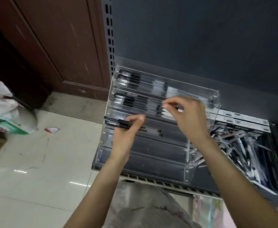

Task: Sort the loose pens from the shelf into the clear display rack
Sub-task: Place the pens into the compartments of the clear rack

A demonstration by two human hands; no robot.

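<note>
Scene: A person stands over a dark metal shelf (200,181), both bare arms reaching in from 6 o'clock toward a clear rack (199,163) with stepped tiers.

Left hand: The left hand (126,135), at 9 o'clock of the rack's middle, grasps a small bundle of black pens (118,123) lying crosswise, fingers curled round them, thumb on top.

Right hand: The right hand (187,116) hovers over the second tier from the top, fingertips drawn together in a pinch; a thin clear pen (151,101) appears to run from them toward 9 o'clock, though blur makes it hard to tell.

Rack: The two upper tiers hold rows of dark pens (135,78) lying flat, packed at the 9 o'clock end; a few white pens (165,111) lie just under the right hand. A pair of pens sits in the third tier beside the left hand. The lower tiers show only the dark shelf through them.

Loose pens: A jumbled heap of loose pens (243,152) lies on the shelf at 3 o'clock of the rack, just beside its end wall.

Surroundings: White boxes (246,120) sit behind the heap. A brown wooden door (52,46) and pale tiled floor (36,162) fill the 9 o'clock side.
</note>
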